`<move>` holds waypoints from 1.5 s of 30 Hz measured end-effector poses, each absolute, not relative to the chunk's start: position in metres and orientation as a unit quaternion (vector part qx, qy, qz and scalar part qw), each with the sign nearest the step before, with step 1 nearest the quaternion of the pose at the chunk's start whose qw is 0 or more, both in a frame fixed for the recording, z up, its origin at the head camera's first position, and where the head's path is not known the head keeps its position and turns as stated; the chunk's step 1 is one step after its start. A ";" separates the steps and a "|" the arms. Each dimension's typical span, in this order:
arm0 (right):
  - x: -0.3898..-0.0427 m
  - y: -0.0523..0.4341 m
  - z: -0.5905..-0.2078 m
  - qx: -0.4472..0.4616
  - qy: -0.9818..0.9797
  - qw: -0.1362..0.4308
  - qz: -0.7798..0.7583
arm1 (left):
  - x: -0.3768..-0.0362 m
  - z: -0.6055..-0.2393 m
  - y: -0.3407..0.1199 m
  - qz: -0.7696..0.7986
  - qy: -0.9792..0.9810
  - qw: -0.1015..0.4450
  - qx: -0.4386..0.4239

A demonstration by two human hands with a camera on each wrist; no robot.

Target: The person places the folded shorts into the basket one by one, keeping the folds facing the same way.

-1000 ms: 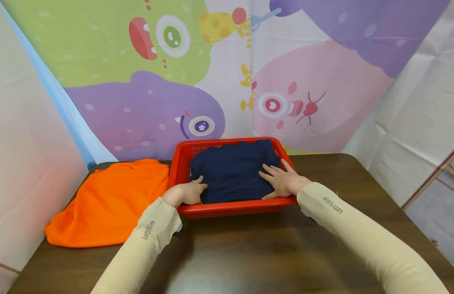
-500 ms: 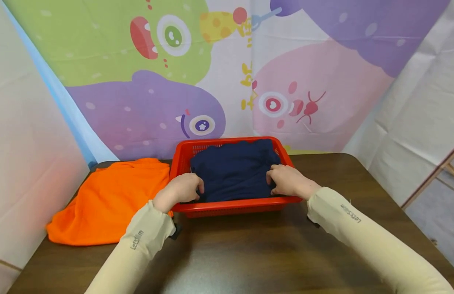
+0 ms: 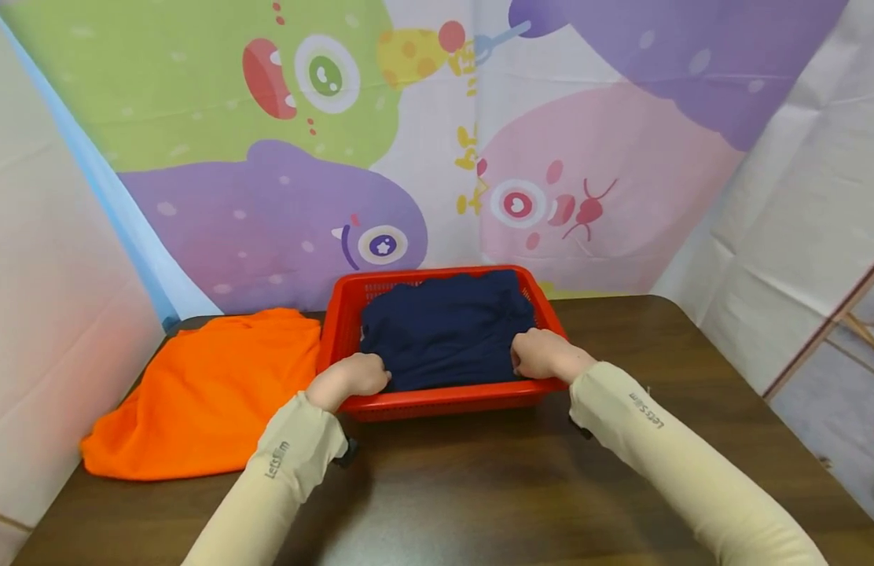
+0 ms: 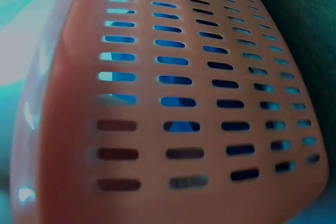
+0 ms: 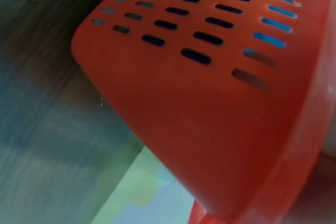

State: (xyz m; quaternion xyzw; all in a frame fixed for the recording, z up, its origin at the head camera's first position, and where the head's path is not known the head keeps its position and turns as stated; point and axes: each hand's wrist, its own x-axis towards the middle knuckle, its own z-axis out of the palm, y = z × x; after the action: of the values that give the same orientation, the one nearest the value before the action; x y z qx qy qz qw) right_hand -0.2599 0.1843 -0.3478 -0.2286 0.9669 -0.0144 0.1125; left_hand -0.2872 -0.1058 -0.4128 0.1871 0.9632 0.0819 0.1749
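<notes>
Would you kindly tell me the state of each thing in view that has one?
Red slotted basket, upright, loaded
Navy cloth, wrinkled, inside the basket
Orange cloth, rumpled, on the table
Left hand, gripping the navy cloth's near-left corner
Right hand, gripping the navy cloth's near-right corner
Cartoon backdrop, hanging, lightly creased

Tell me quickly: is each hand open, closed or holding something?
Left hand: closed, apparently holding the navy cloth; grip partly hidden.
Right hand: closed, apparently holding the same navy cloth; grip partly hidden.

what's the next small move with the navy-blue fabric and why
Probably lift the navy-blue fabric slightly: the left hand and right hand look curled onto its near corners, inside the rectangular red perforated plastic basket.
</notes>
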 end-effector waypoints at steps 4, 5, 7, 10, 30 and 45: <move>-0.262 0.184 -0.350 -0.213 0.969 0.125 -0.021 | -0.314 -0.450 -0.116 0.089 0.963 0.153 0.202; -0.262 0.185 -0.351 -0.206 0.970 0.127 -0.026 | -0.321 -0.459 -0.119 0.093 0.963 0.155 0.202; -0.263 0.185 -0.352 -0.196 0.970 0.135 -0.041 | -0.326 -0.462 -0.119 0.102 0.962 0.170 0.186; -0.263 0.184 -0.352 -0.185 0.968 0.154 -0.068 | -0.312 -0.443 -0.115 0.104 0.964 0.168 0.180; -0.228 0.176 -0.353 -0.083 0.979 0.084 -0.168 | -0.206 -0.359 -0.089 0.239 0.970 0.016 0.048; -0.196 0.159 -0.365 -0.084 0.911 -0.108 -0.389 | -0.186 -0.373 -0.097 0.380 0.900 -0.197 0.087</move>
State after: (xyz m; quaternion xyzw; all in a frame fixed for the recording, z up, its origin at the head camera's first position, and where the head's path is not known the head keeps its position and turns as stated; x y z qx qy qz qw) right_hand -0.1959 0.1591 -0.3647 -0.0844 0.9109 -0.3892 -0.1082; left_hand -0.1859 -0.0972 -0.3732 0.0868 0.8998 0.3796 -0.1967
